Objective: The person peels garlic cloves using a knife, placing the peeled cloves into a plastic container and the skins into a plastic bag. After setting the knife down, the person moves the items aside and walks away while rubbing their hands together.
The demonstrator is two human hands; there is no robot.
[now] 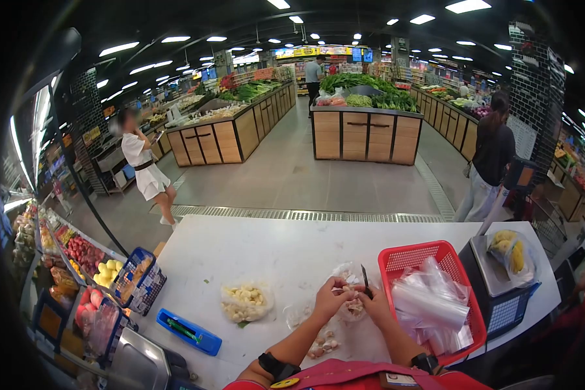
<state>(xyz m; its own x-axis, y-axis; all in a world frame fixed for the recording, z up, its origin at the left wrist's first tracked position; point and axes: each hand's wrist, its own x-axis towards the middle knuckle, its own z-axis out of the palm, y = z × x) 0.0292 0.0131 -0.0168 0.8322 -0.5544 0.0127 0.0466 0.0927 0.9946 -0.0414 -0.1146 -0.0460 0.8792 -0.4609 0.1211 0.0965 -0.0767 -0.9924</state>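
seen from above, two bare hands meet over the near half of a white table (pixel 286 250), right of its middle. a slip is the likeliest trouble: the dark knife (pixel 364 276) juts up from the right hand (pixel 378 307) toward the far edge, just beside the fingertips of the left hand (pixel 331 299), so a small, smooth piece turning under pressure could mean a nick. a loose pinch could also drop it into the clear bag (pixel 353 314) of pale bits below.

the right fingers are curled closed on the knife, its handle hidden. the left thumb and fingers are drawn nearly together on a pale piece (pixel 350 296), apparently garlic, mostly covered by the fingertips.

loose garlic (pixel 325 343) lies by the near edge, left of the right forearm; an elbow or sleeve might scatter it. a bag of peeled cloves (pixel 247 302) sits farther toward the left edge, well apart from the hands. a red basket (pixel 412 247) stands close beside the right hand, toward the right edge, and could crowd it.
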